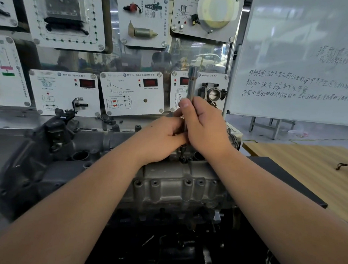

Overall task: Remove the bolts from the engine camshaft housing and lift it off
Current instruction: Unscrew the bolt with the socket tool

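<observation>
The one cast-metal camshaft housing (179, 182) lies along the engine top below the hands; it is judged heavy, rigid, best lifted by both ends. One socket wrench (191, 83) is gripped upright by the right hand (205, 129), its shaft pinched by the left hand (161, 139), over one bolt (182, 152).

Whiteboard (304, 57) with handwriting, sensor display panels (131, 92), wooden table (315, 174).

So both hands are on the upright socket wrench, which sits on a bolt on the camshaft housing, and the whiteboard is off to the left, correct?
Not quite: the whiteboard stands to the right, as the head view shows. The rest holds: left hand and right hand grip the upright socket wrench, seated on a bolt on the camshaft housing.
</observation>
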The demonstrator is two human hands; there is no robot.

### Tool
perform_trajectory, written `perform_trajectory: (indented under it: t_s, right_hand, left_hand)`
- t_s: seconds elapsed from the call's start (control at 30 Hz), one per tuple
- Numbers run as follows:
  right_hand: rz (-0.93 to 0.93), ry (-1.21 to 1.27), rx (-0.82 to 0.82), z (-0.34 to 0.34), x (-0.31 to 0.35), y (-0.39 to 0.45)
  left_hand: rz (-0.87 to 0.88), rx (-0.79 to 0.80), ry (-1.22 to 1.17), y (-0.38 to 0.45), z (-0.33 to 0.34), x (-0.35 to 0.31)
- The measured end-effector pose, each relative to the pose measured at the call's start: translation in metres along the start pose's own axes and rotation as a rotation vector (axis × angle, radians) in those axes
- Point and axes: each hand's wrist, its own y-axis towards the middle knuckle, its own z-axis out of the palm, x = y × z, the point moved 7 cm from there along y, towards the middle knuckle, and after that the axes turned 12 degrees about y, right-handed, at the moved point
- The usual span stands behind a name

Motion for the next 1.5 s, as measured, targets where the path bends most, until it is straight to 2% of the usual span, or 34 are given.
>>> perform_trajectory:
  t_s: [0.3, 0.53, 0.7, 0.83, 1.0, 1.2, 1.4, 1.5]
  right_hand:
    - [-0.029, -0.061, 0.03, 0.002, 0.004, -0.001]
    - [-0.008, -0.097, 0.027, 0.002, 0.002, 0.0]
    - [0.0, -0.065, 0.047, 0.005, 0.003, -0.002]
    - [-0.045, -0.093, 0.003, 0.001, 0.006, -0.001]
    - [0.006, -0.065, 0.009, 0.001, 0.003, -0.002]
    - [-0.019, -0.062, -0.01, 0.0, 0.004, -0.002]
    - [-0.064, -0.078, -0.017, -0.001, 0.01, -0.002]
    - [-0.067, -0.054, 0.003, 0.001, 0.009, -0.002]
  left_hand:
    - [0.008, -0.091, 0.06, 0.002, -0.006, 0.004]
    - [0.065, -0.036, -0.095, -0.002, -0.002, -0.002]
    - [0.049, -0.074, 0.005, 0.001, -0.005, 0.001]
    - [0.057, -0.072, -0.021, 0.001, -0.005, 0.002]
    - [0.07, 0.0, -0.073, -0.002, 0.0, 0.0]
    - [0.036, -0.081, -0.018, 0.0, -0.005, 0.002]
    - [0.023, -0.014, -0.054, 0.001, 0.002, 0.007]
    - [0.025, -0.032, -0.037, 0.002, 0.001, 0.008]
